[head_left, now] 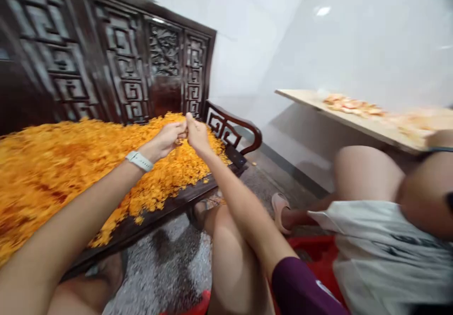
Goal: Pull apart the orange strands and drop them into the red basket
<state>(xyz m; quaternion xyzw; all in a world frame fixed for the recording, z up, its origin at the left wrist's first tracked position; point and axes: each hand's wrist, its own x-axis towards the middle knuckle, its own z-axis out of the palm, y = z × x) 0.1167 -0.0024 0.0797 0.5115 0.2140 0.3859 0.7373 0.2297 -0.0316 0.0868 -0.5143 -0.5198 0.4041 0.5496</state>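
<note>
My left hand (169, 138), with a pale watch (139, 161) on its wrist, and my right hand (197, 134) meet above a heap of orange flower petals (85, 164). The fingers of both are closed in a pinch, tip to tip. Whatever lies between them is too small and blurred to make out. Beneath my hands the petals spread over the seat of a dark carved wooden bench (166, 201), some close to its front edge.
The bench's curved armrest (253, 138) stands just beyond my right hand. To the right, a wooden board (300, 100) bears pale, reddish pieces. A person in white shorts (382, 244) sits close on my right. A red stool (318, 253) shows between us.
</note>
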